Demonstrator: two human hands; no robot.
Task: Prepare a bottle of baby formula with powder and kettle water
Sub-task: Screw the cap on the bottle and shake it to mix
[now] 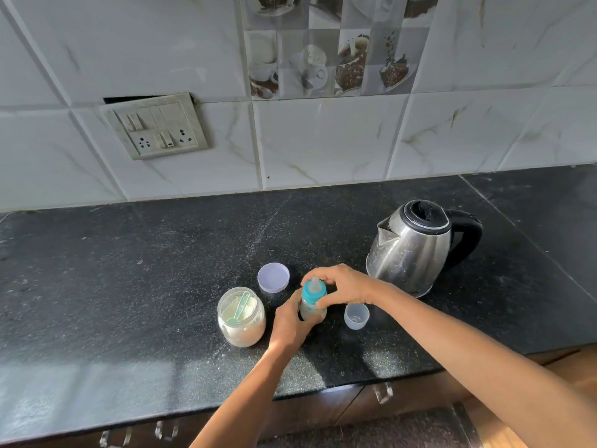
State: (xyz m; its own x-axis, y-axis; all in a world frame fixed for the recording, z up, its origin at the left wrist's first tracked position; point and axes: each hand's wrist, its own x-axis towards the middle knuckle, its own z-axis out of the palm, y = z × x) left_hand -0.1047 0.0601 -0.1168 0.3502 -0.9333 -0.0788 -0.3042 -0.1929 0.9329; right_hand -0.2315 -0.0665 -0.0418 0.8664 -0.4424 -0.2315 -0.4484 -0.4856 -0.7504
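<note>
A baby bottle (312, 299) with a teal collar and clear teat stands upright on the black counter (129, 286). My left hand (292, 320) grips the bottle's body from the left. My right hand (342, 286) curls its fingers round the teal collar from above and the right. An open jar of white powder (241, 316) with a pale green scoop inside stands just left of the bottle. The jar's lilac lid (273, 277) lies upside down behind it. A steel kettle (412, 245) with a black handle and shut lid stands to the right.
A clear bottle cap (356, 315) lies open side up right of the bottle, under my right wrist. The tiled wall carries a switch and socket plate (155, 126) at the back left. The counter's front edge runs above dark cabinet doors with metal handles (383, 392).
</note>
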